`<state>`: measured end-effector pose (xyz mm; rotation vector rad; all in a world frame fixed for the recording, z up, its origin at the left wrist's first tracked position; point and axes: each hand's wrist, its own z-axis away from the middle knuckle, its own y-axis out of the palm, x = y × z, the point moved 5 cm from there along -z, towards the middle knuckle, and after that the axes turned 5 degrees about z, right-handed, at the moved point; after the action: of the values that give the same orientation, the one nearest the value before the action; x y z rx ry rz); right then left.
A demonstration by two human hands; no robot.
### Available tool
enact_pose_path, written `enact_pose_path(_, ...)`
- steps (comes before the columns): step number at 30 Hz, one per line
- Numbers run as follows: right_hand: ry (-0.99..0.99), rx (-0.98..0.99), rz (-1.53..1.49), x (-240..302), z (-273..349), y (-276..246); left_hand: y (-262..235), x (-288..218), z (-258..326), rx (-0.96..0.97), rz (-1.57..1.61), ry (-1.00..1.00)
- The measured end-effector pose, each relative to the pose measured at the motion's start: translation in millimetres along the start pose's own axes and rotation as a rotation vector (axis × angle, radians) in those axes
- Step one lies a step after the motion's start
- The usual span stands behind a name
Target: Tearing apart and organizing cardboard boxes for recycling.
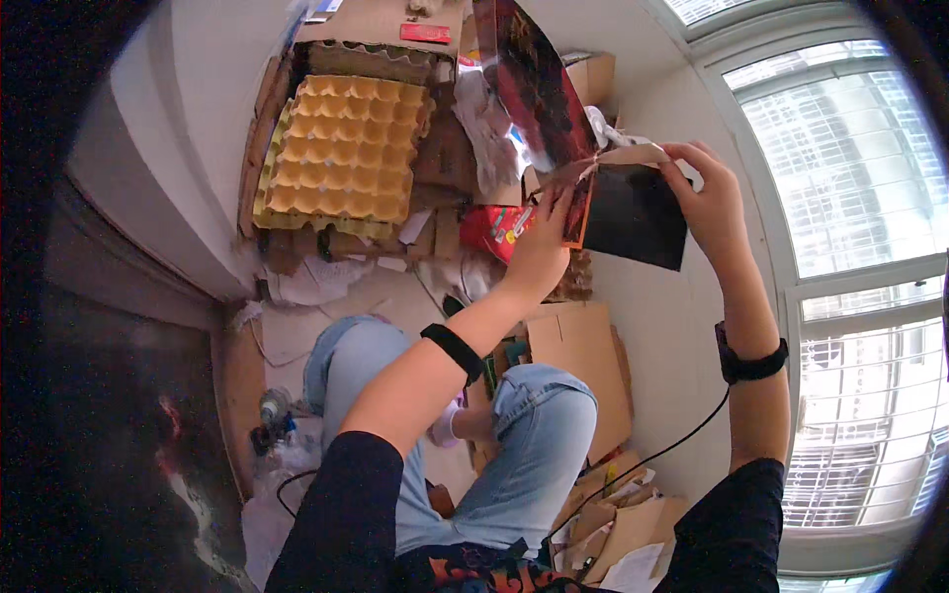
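Observation:
A large glossy cardboard box (539,84), dark red and black, stands tilted up in front of me and looks partly opened out. Its matt black panel (633,217) spreads to the right, with an orange-edged strip along its left side. My left hand (544,237) grips the box near that strip, fingers pressed on the printed face. At the panel's upper right, my right hand (707,193) pinches a pale, torn-looking flap (633,155) between thumb and fingers. A red packet (489,229) lies just behind my left hand, partly hidden by it.
Yellow egg trays (346,148) are stacked at the far left. Flat brown cardboard (583,366) leans by my right knee, with more scraps (623,524) below. Clear plastic bottles (277,410) lie left of my legs. A barred window (830,178) is on the right. A cable runs from my right wristband.

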<state>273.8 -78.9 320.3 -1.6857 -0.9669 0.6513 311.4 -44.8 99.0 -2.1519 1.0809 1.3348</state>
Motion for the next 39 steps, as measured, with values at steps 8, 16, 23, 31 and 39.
enact_pose_path(8,-0.192,-0.067,0.347,-19,16,0,-12,4,-8,0.012,0.139,-0.232)
enact_pose_path(16,-0.138,-0.062,0.39,-71,-17,10,-20,25,-12,-0.115,-0.007,0.099)
enact_pose_path(23,-0.09,-0.086,-0.193,-29,4,33,-37,56,-28,-0.218,0.156,-0.222)
enact_pose_path(31,0.117,0.048,-0.429,4,15,64,-33,57,-27,-0.166,0.12,-0.246)
enact_pose_path(39,0.209,-0.032,-0.536,-15,-11,43,-35,29,-23,-0.254,-0.007,-0.151)
